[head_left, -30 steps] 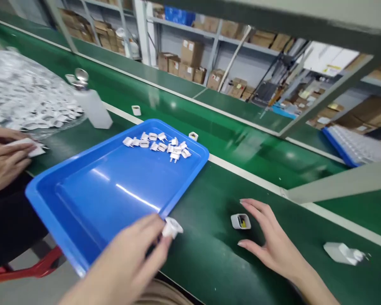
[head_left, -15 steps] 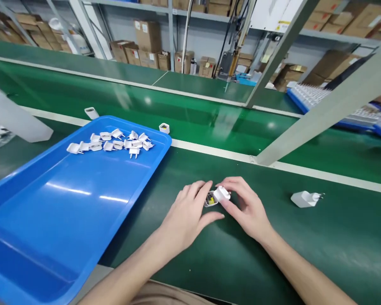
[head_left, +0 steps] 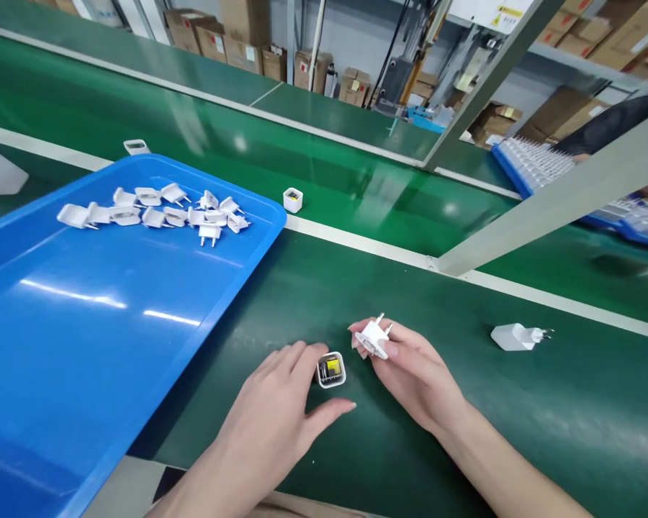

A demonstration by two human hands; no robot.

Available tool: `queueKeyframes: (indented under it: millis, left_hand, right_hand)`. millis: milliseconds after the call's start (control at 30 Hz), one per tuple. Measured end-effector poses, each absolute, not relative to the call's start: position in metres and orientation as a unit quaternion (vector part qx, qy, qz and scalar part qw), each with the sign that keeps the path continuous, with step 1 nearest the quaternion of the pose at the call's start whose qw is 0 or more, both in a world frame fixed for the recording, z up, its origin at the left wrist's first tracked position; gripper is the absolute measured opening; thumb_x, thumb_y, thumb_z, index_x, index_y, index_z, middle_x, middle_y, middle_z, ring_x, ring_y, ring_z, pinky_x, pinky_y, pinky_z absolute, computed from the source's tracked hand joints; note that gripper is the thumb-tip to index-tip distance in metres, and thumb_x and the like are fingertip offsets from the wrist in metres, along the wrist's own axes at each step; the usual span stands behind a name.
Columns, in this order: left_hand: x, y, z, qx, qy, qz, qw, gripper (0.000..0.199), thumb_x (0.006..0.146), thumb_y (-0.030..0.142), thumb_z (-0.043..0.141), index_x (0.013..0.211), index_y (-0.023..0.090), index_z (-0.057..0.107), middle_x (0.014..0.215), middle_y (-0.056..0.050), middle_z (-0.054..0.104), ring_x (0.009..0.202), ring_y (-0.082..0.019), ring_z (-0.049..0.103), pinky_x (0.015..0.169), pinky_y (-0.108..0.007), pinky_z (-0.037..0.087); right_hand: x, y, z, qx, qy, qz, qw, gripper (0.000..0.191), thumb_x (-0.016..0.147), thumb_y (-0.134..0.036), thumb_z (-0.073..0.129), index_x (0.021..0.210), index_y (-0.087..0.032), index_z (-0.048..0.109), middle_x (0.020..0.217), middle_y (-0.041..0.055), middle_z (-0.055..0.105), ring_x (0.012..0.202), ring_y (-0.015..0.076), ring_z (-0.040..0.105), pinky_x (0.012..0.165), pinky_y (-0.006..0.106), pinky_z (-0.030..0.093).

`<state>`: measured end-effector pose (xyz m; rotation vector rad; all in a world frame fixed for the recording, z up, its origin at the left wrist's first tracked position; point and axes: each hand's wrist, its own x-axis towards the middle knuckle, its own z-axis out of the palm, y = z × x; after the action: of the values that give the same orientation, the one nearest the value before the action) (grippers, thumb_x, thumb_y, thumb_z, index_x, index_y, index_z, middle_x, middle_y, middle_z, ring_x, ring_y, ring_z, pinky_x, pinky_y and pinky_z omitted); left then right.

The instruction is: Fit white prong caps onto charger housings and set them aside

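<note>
Left hand [head_left: 270,406] is loosely open, fingertips by the white housing [head_left: 331,370] on the bench, black and yellow innards inside. Right hand [head_left: 418,370], well apart, pinches a pronged plug cap [head_left: 374,338]. Looks like an alignment step to me; mating them would need the cap turned. Blue tray [head_left: 235,284] holds more caps [head_left: 152,216]; beyond, another housing [head_left: 292,200] has yellow inside.
</note>
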<state>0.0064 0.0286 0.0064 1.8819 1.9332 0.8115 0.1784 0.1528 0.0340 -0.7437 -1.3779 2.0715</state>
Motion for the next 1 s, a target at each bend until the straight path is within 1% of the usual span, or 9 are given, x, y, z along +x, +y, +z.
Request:
queueKeyframes:
  millis: [100, 167, 233, 333, 433, 500, 733, 900, 1000]
  left_hand:
    - [0.004, 0.022, -0.001, 0.653, 0.657, 0.327, 0.189, 0.019, 0.099, 0.032, 0.065, 0.114, 0.025, 0.057, 0.097, -0.001, 0.064, 0.084, -0.023, 0.061, 0.072, -0.037, 0.05]
    - [0.005, 0.021, -0.005, 0.651, 0.65, 0.348, 0.182, 0.016, 0.102, 0.033, 0.061, 0.115, 0.025, 0.057, 0.097, -0.002, 0.063, 0.083, -0.022, 0.059, 0.073, -0.037, 0.049]
    - [0.006, 0.021, -0.007, 0.649, 0.646, 0.363, 0.173, 0.018, 0.102, 0.033, 0.06, 0.118, 0.024, 0.056, 0.098, -0.002, 0.062, 0.084, -0.022, 0.057, 0.074, -0.037, 0.047]
    - [0.008, 0.021, -0.008, 0.648, 0.642, 0.374, 0.169, 0.018, 0.103, 0.031, 0.058, 0.118, 0.022, 0.056, 0.1, -0.004, 0.063, 0.085, -0.023, 0.057, 0.074, -0.037, 0.047]
    - [0.007, 0.021, -0.007, 0.648, 0.64, 0.375, 0.171, 0.016, 0.104, 0.032, 0.056, 0.117, 0.021, 0.056, 0.1, -0.004, 0.063, 0.084, -0.023, 0.057, 0.073, -0.038, 0.047]
    - [0.007, 0.02, -0.006, 0.648, 0.639, 0.374, 0.178, 0.015, 0.105, 0.032, 0.055, 0.116, 0.021, 0.055, 0.099, -0.004, 0.063, 0.083, -0.022, 0.056, 0.073, -0.038, 0.047]
    - [0.008, 0.02, -0.004, 0.652, 0.641, 0.361, 0.187, 0.018, 0.103, 0.031, 0.059, 0.117, 0.022, 0.055, 0.103, -0.004, 0.064, 0.086, -0.023, 0.057, 0.074, -0.04, 0.046]
    - [0.008, 0.021, -0.004, 0.656, 0.641, 0.357, 0.178, 0.015, 0.104, 0.033, 0.057, 0.115, 0.021, 0.057, 0.099, -0.004, 0.065, 0.082, -0.022, 0.057, 0.071, -0.04, 0.045]
    - [0.008, 0.02, -0.003, 0.657, 0.636, 0.363, 0.182, 0.016, 0.104, 0.032, 0.057, 0.116, 0.021, 0.058, 0.099, -0.004, 0.065, 0.082, -0.022, 0.058, 0.071, -0.039, 0.045]
  right_hand:
    - [0.179, 0.153, 0.031, -0.281, -0.519, 0.764, 0.261, 0.025, 0.087, -0.043, 0.081, 0.1, -0.022, 0.077, 0.105, 0.0074, 0.072, 0.092, 0.0209, 0.065, 0.089, 0.036, 0.055]
    - [0.18, 0.152, 0.03, -0.282, -0.545, 0.749, 0.248, 0.027, 0.087, -0.044, 0.082, 0.105, -0.024, 0.075, 0.101, 0.006, 0.072, 0.09, 0.0209, 0.067, 0.083, 0.035, 0.057]
    - [0.18, 0.149, 0.031, -0.263, -0.611, 0.708, 0.24, 0.022, 0.09, -0.04, 0.08, 0.106, -0.026, 0.074, 0.103, 0.0062, 0.072, 0.091, 0.0215, 0.068, 0.078, 0.034, 0.058]
    - [0.179, 0.143, 0.035, -0.234, -0.753, 0.569, 0.232, 0.011, 0.096, -0.029, 0.074, 0.107, -0.028, 0.075, 0.113, 0.0072, 0.067, 0.098, 0.0225, 0.066, 0.077, 0.035, 0.058]
    - [0.177, 0.138, 0.039, -0.214, -0.86, 0.412, 0.211, 0.015, 0.099, -0.021, 0.068, 0.112, -0.027, 0.072, 0.106, 0.0065, 0.063, 0.096, 0.022, 0.063, 0.079, 0.037, 0.057]
    - [0.177, 0.137, 0.042, -0.189, -0.896, 0.351, 0.195, 0.018, 0.1, -0.017, 0.065, 0.116, -0.024, 0.069, 0.101, 0.006, 0.062, 0.092, 0.0211, 0.06, 0.079, 0.037, 0.056]
    - [0.182, 0.136, 0.055, -0.163, -0.947, 0.246, 0.129, 0.018, 0.103, -0.01, 0.056, 0.117, -0.018, 0.064, 0.104, 0.0083, 0.063, 0.091, 0.0215, 0.055, 0.078, 0.038, 0.049]
    - [0.179, 0.134, 0.062, -0.163, -0.955, 0.227, 0.098, 0.018, 0.103, -0.011, 0.054, 0.115, -0.019, 0.064, 0.103, 0.0076, 0.065, 0.088, 0.0226, 0.056, 0.075, 0.039, 0.046]
    - [0.178, 0.132, 0.063, -0.167, -0.958, 0.216, 0.088, 0.021, 0.101, -0.008, 0.053, 0.115, -0.02, 0.063, 0.101, 0.0074, 0.066, 0.086, 0.023, 0.056, 0.073, 0.039, 0.045]
